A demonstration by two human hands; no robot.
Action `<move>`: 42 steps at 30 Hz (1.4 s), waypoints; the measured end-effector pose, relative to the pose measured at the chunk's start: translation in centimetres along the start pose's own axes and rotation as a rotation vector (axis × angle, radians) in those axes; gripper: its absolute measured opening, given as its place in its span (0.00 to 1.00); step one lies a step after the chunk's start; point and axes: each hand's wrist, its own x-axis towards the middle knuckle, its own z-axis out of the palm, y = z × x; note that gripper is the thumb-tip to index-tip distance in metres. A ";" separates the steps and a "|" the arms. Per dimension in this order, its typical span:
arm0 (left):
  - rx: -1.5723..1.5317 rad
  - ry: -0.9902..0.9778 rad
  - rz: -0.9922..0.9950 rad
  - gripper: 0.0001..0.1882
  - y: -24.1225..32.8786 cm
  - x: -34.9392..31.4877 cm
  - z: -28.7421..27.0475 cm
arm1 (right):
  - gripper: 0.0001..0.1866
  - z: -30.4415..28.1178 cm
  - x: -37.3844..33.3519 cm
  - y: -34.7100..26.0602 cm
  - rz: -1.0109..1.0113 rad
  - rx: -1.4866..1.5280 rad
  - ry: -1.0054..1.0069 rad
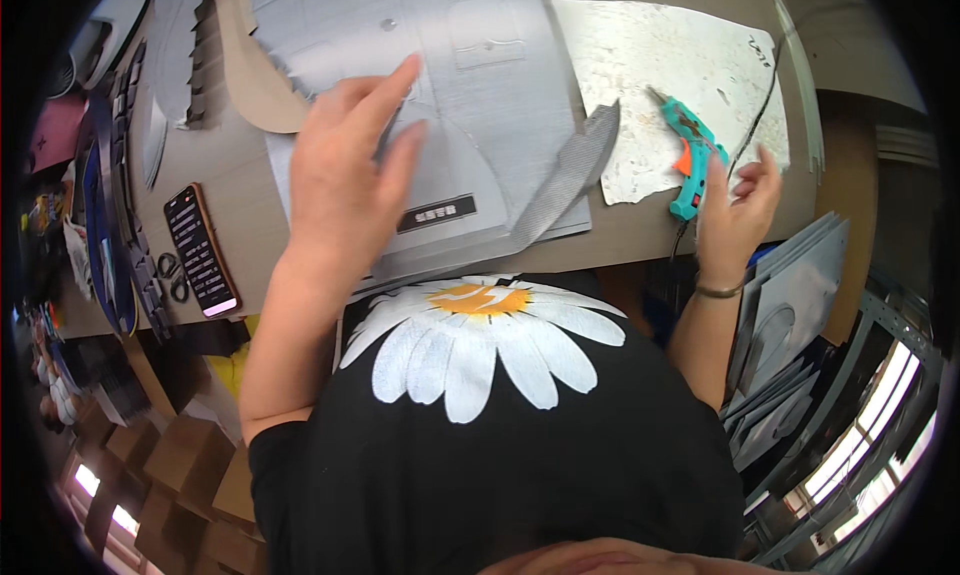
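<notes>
Left hand [350, 170]: half-open, empty, over flat grey panel [500, 105].
Right hand [738, 210]: partly open, beside teal plastic glue gun [693, 130]; contact unclear.
Black rectangular label [436, 214]: white-lettered, beside left hand.
Brown cardboard boxes [188, 462]: below left hand.

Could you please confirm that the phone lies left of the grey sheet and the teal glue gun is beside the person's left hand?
Not quite: the head view shows the teal glue gun beside the person's right hand, not the left hand. The phone does lie left of the grey sheet.
</notes>
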 end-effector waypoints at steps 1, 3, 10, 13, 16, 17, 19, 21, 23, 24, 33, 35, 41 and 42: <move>0.036 0.024 -0.011 0.24 -1.2 -0.6 -0.5 | 0.32 0.1 -0.8 -1.5 0.087 0.105 -0.184; 0.098 0.070 -0.032 0.17 -3.4 -1.9 -0.5 | 0.33 0.7 -2.3 -5.4 0.258 0.306 -0.553; -0.080 0.059 -0.162 0.14 -4.4 -2.9 1.8 | 0.29 4.2 -0.2 -13.8 0.060 0.222 -0.607; -0.086 0.040 -0.164 0.14 -4.6 -2.9 1.8 | 0.27 5.6 0.4 -15.3 -0.133 0.209 -0.607; -0.075 0.026 -0.134 0.13 -4.8 -2.8 1.7 | 0.23 6.1 0.7 -16.6 -0.207 0.248 -0.623; -0.078 0.030 -0.134 0.14 -4.9 -2.8 1.7 | 0.22 6.2 0.8 -16.9 -0.239 0.270 -0.623; -0.081 0.033 -0.133 0.14 -4.8 -2.7 1.8 | 0.21 6.5 0.9 -17.5 -0.267 0.317 -0.608; -0.073 0.026 -0.124 0.15 -4.8 -2.7 1.8 | 0.19 6.6 0.9 -17.8 -0.286 0.348 -0.605; -0.067 0.014 -0.118 0.15 -4.8 -2.7 1.8 | 0.18 6.9 0.9 -17.9 -0.297 0.361 -0.615; -0.064 0.007 -0.117 0.15 -4.8 -2.7 1.8 | 0.18 7.0 0.9 -17.9 -0.301 0.355 -0.622; -0.005 -0.026 -0.112 0.15 -4.6 -2.3 1.7 | 0.13 8.1 0.7 -17.5 -0.287 0.389 -0.646; 0.003 -0.024 -0.115 0.14 -4.6 -2.2 1.7 | 0.12 8.3 0.6 -17.5 -0.269 0.403 -0.652; 0.021 -0.010 -0.135 0.13 -4.3 -2.1 1.8 | 0.08 8.5 1.0 -18.4 -0.298 0.368 -0.579; 0.016 -0.006 -0.136 0.13 -4.3 -2.0 1.9 | 0.07 8.9 0.9 -18.4 -0.299 0.395 -0.537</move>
